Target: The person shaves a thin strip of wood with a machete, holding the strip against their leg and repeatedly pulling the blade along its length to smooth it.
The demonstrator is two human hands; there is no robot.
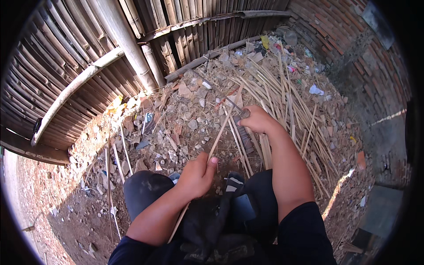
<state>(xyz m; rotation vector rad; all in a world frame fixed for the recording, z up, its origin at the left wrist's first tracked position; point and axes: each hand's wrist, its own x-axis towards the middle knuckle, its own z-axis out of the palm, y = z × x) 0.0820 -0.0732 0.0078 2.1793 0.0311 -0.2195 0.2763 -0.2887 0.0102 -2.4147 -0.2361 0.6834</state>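
My left hand is closed round a long, pale bamboo strip. The strip slants up and away from my lap, and its lower end runs under my left forearm. My right hand grips a knife with a long, thin, dark blade that points to the far left. Its handle is mostly hidden in my fingers. The blade crosses the strip or passes close to it; whether they touch I cannot tell. Beneath my right hand lies a dark grey, flat piece, with more bamboo strips alongside.
A large heap of split bamboo strips lies to the right. Rubble and litter cover the ground. A bamboo-slat wall with a thick pole stands at far left, a brick wall at right. Several loose sticks lie left of my knee.
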